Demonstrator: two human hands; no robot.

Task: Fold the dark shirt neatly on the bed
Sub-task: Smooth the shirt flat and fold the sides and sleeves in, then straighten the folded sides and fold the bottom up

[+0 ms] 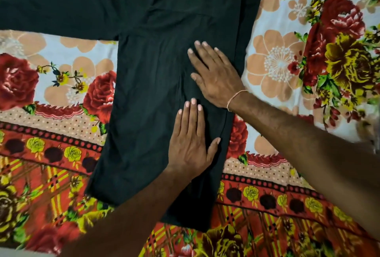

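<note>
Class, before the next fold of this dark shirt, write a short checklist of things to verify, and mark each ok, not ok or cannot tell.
1. Dark shirt lies flat on the bedsheet: ok.
2. Right side folded in over the body: ok.
3. Left sleeve folded in: not ok, it lies spread out sideways.
4. Left hand and right hand flat on the cloth: ok.
5. Collar neat: cannot tell, too dark.

The shirt lies on the bed, one sleeve stretched left; both hands rest flat on it, the right hand behind the left hand.
</note>
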